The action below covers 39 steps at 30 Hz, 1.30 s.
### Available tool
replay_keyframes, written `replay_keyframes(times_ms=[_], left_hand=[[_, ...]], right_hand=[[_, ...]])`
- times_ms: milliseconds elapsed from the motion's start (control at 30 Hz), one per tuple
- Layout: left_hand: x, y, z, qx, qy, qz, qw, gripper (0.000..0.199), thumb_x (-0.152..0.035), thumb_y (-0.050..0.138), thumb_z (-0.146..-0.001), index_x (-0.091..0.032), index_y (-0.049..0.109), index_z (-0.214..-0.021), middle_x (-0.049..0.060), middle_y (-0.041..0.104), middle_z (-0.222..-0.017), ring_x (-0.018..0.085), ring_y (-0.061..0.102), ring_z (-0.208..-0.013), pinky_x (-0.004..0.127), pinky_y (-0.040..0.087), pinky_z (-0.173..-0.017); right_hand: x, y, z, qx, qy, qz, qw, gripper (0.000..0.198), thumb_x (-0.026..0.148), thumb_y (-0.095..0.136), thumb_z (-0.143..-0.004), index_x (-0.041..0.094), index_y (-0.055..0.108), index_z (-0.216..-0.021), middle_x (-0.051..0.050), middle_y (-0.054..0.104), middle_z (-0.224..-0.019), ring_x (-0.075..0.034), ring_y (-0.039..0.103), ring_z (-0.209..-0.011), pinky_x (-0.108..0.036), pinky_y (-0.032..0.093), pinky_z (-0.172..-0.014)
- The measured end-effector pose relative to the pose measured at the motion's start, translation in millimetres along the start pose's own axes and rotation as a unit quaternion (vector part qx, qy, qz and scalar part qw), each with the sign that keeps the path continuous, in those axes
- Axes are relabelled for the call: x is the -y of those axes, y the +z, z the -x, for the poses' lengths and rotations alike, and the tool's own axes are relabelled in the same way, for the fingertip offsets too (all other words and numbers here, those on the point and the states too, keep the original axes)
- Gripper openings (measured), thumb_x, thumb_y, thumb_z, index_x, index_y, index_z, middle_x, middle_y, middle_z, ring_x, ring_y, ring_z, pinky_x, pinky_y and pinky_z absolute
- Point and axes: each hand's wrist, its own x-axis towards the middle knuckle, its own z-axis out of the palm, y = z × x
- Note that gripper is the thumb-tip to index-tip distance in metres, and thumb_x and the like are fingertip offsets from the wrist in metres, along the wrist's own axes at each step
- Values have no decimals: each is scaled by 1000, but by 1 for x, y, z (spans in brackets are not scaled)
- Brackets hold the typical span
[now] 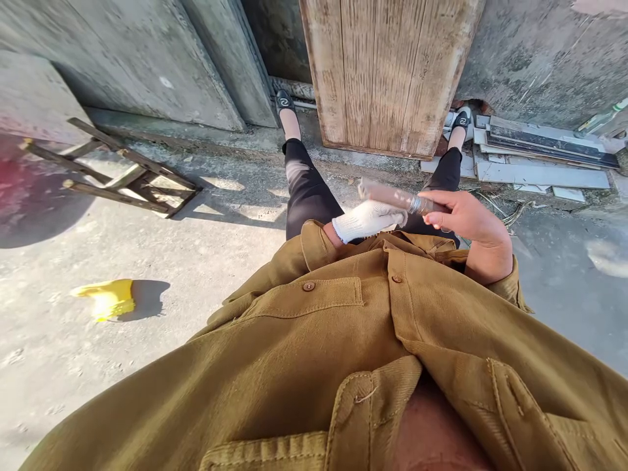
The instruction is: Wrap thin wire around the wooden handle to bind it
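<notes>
My right hand (464, 219) is bare and closed round the handle end of a brush-like tool (387, 195). Shiny wire is wound round this tool close to my fingers, and its far end is blurred by motion. On my left hand (367, 221) is a white knitted glove. That hand lies just below the tool, its fingers pointing right and seemingly flat; whether they touch it is unclear. Beyond both hands, between my feet, a weathered wooden board (377, 78) of vertical planks stands at the raised concrete edge.
A wooden stool (132, 173) lies on its side at the left. A yellow object (110, 297) rests on the concrete floor nearer to me. Panels and strips (544, 154) are stacked along the wall at the right. A blurred red shape (24, 183) shows at the left edge.
</notes>
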Motion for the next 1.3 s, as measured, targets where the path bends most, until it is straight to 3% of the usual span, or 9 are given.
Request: replay_keyframes(times_ms=[200,300,500,700,833,967,1100,1167,1300], left_hand=[[15,4,2,0,77,-64,995,27,-22,58,-107,-17,85,-105,5,82,-98,19,76,-90,24,56,-85],[26,-1,2,-39,62,-140,987,27,-21,57,-107,-18,84,-108,8,83,-108,23,77,-101,29,55,-89],[35,-7,0,-22,120,-144,982,28,-15,58,-103,-19,85,-109,7,84,-111,22,78,-105,29,55,-93],[40,-5,-6,-36,159,4,987,23,-20,62,-100,-15,85,-101,7,83,-102,19,77,-97,26,55,-90],[36,1,-7,-10,107,145,984,26,-28,60,-103,-13,81,-98,8,81,-97,18,74,-91,26,56,-87],[29,12,-3,-3,48,216,975,29,-30,56,-104,-12,78,-98,6,77,-90,15,67,-79,25,55,-81],[24,14,1,33,61,151,986,30,-30,54,-106,-14,79,-100,3,75,-86,14,66,-76,24,54,-80],[24,12,2,18,68,84,994,29,-27,55,-106,-16,81,-102,3,78,-92,16,70,-84,25,54,-84],[28,7,1,-23,65,-53,996,26,-23,57,-103,-17,83,-103,6,82,-102,21,75,-97,28,54,-90]], right_hand=[[-17,1,-9,-145,129,172,966,25,43,61,-102,23,75,-109,-8,73,-88,-26,63,-82,-35,41,-72],[-22,4,-12,-50,158,242,956,27,39,60,-104,21,76,-117,-14,80,-107,-30,68,-92,-36,39,-75],[-23,3,-14,205,101,144,963,42,36,66,-103,17,78,-139,-12,79,-141,-30,74,-120,-34,50,-98],[-24,3,-16,233,70,98,965,50,39,68,-99,14,78,-142,-13,80,-139,-30,76,-118,-36,55,-100],[-22,3,-8,181,13,-13,983,46,44,71,-90,16,80,-126,-8,82,-106,-24,73,-90,-34,56,-80],[-15,-1,1,-7,17,-108,994,35,51,70,-93,22,72,-112,-2,64,-81,-18,57,-70,-32,51,-67],[-18,-3,-3,-161,90,4,983,25,46,64,-101,24,68,-111,-5,66,-84,-23,59,-79,-35,50,-74],[-23,0,-9,-152,144,115,971,20,40,63,-102,22,68,-111,-10,72,-91,-26,63,-85,-36,46,-79],[-30,6,-15,19,188,221,957,26,35,62,-105,19,74,-121,-17,81,-122,-30,71,-103,-35,43,-82]])
